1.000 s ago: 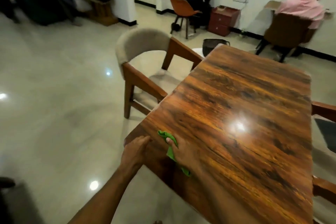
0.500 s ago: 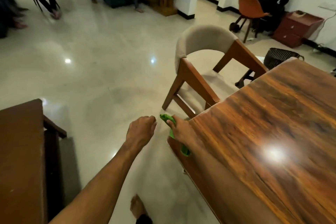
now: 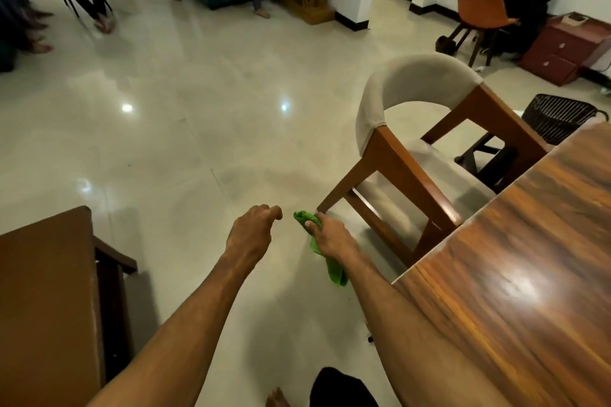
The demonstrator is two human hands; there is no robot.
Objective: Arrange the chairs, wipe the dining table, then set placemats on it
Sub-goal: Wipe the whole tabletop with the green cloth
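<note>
worktop (image 3: 512, 274) slides off to my right now, chair (image 3: 406, 155) just beside its edge. both hands have left the corner: left hand (image 3: 251, 231) curled, empty; right hand (image 3: 330, 238) grips the green cloth (image 3: 335, 269) over the floor. wiping looks paused.

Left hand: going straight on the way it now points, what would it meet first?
Probably the beige back of the chair; only bare floor lies before it, though depth is unclear.

Green cloth (image 3: 335, 271) in right hand (image 3: 330, 238), left hand (image 3: 251, 231) seemingly empty, both near chair (image 3: 413, 82).
</note>
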